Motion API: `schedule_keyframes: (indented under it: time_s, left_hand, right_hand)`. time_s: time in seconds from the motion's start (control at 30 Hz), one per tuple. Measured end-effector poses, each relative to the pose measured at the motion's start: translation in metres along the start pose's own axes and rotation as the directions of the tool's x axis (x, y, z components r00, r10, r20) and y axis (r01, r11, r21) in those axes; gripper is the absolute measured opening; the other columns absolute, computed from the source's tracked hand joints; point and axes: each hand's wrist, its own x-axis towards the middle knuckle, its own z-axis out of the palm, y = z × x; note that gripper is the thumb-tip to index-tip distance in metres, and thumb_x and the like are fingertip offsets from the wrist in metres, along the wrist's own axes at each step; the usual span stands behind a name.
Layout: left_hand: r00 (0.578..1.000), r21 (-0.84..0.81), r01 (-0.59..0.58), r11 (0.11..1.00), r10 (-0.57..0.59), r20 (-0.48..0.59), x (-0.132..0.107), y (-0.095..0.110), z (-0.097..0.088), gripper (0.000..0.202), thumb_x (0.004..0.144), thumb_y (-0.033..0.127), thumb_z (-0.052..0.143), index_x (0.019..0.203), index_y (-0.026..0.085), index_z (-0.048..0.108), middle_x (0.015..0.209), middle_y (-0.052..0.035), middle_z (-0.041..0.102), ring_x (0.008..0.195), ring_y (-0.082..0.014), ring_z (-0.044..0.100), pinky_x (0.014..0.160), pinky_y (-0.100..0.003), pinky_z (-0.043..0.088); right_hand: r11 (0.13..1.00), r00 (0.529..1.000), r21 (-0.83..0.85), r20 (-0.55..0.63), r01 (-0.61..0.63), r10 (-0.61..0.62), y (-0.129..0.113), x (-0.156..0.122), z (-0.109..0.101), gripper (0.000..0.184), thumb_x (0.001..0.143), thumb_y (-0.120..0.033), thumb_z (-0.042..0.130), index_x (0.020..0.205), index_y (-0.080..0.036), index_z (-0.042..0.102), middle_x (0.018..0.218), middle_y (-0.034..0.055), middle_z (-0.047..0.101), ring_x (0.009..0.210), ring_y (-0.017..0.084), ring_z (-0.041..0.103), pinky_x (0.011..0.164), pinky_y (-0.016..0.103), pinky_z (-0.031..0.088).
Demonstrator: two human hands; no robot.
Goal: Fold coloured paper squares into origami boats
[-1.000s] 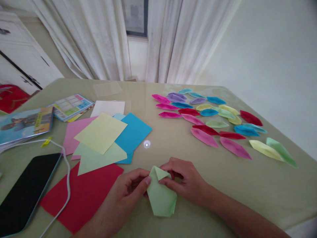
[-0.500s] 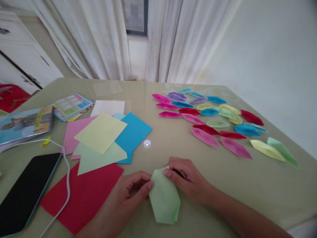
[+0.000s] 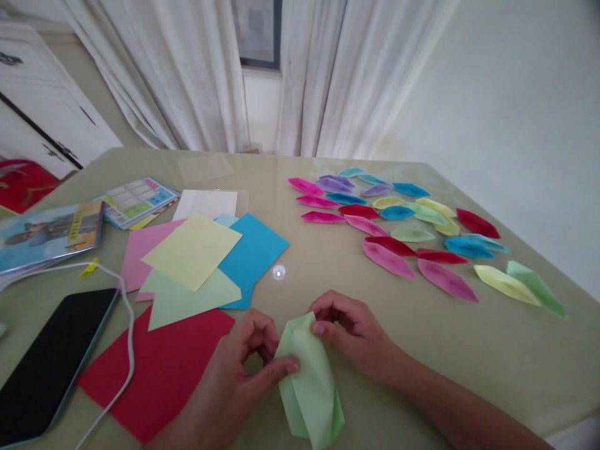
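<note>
A light green folded paper (image 3: 312,390) is between my hands, near the front edge of the view. My left hand (image 3: 248,372) pinches its left side, thumb on the front face and fingers behind. With thumb and fingertips, my right hand (image 3: 351,334) grips its upper right corner. The paper bulges along a lengthwise crease, and its far side is hidden. Left of my left hand lies a sheet of red paper (image 3: 162,369). Beyond it are overlapping sheets: light green paper (image 3: 187,303), yellow paper (image 3: 192,250), blue paper (image 3: 255,250) and pink paper (image 3: 135,256).
Several folded paper pieces (image 3: 389,259) in many colours lie across the table's right side. At left are a black-screened phone (image 3: 54,362), a white cable (image 3: 130,337), a booklet (image 3: 51,234) and printed cards (image 3: 140,203). A white sheet (image 3: 209,203) lies farther back.
The light green paper has tilted and bulged, with a fold opening along its left side. My left thumb has slid inward over its face; my right hand still grips the upper corner.
</note>
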Motion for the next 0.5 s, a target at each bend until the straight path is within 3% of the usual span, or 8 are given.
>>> schedule_keyframes:
  time_s: [0.07, 0.23, 0.37, 0.5]
  left_hand:
    - [0.998, 0.047, -0.063, 0.997, 0.065, -0.024, -0.002, -0.002, -0.001, 0.028, 0.083, 0.040, 0.088, 0.085, 0.023, 0.066, 0.076, 0.0032, 0.067, 0.068, -0.0143, 0.063, 0.063, -0.021, 0.052]
    - [0.987, 0.194, -0.149, 0.970, 0.133, 0.088, -0.002, -0.002, -0.007, 0.013, 0.097, 0.039, 0.074, 0.101, 0.027, 0.077, 0.090, -0.0011, 0.075, 0.080, -0.0179, 0.068, 0.073, -0.024, 0.054]
    - [0.970, 0.213, -0.233, 0.949, 0.210, 0.125, -0.004, 0.005, -0.008, 0.025, 0.108, 0.034, 0.056, 0.118, 0.032, 0.079, 0.116, -0.0049, 0.077, 0.109, -0.0227, 0.070, 0.092, -0.028, 0.055]
    - [0.964, 0.225, -0.256, 0.940, 0.230, 0.136, -0.007, 0.008, -0.008, 0.028, 0.107, 0.032, 0.058, 0.129, 0.034, 0.075, 0.125, -0.0063, 0.075, 0.121, -0.0253, 0.068, 0.100, -0.030, 0.055]
  right_hand:
    - [1.000, 1.000, -0.023, -0.020, 0.011, -0.012, 0.003, 0.000, 0.000, 0.028, 0.096, -0.046, 0.078, 0.100, -0.019, 0.071, 0.080, -0.0019, 0.061, 0.072, 0.013, 0.053, 0.064, 0.024, 0.039]
    - [0.991, 0.997, -0.105, -0.006, 0.077, -0.078, -0.001, 0.002, 0.001, 0.023, 0.101, -0.041, 0.071, 0.099, -0.018, 0.072, 0.082, 0.0002, 0.066, 0.073, 0.014, 0.057, 0.065, 0.025, 0.042]
    - [0.971, 0.990, -0.193, 0.010, 0.143, -0.144, -0.007, 0.003, 0.003, 0.016, 0.102, -0.032, 0.068, 0.100, -0.019, 0.076, 0.084, 0.0013, 0.072, 0.074, 0.015, 0.062, 0.068, 0.026, 0.047]
    - [0.944, 0.986, -0.289, -0.004, 0.159, -0.167, -0.004, 0.002, 0.005, 0.018, 0.102, -0.034, 0.069, 0.110, -0.021, 0.079, 0.086, 0.0018, 0.073, 0.074, 0.015, 0.063, 0.067, 0.025, 0.047]
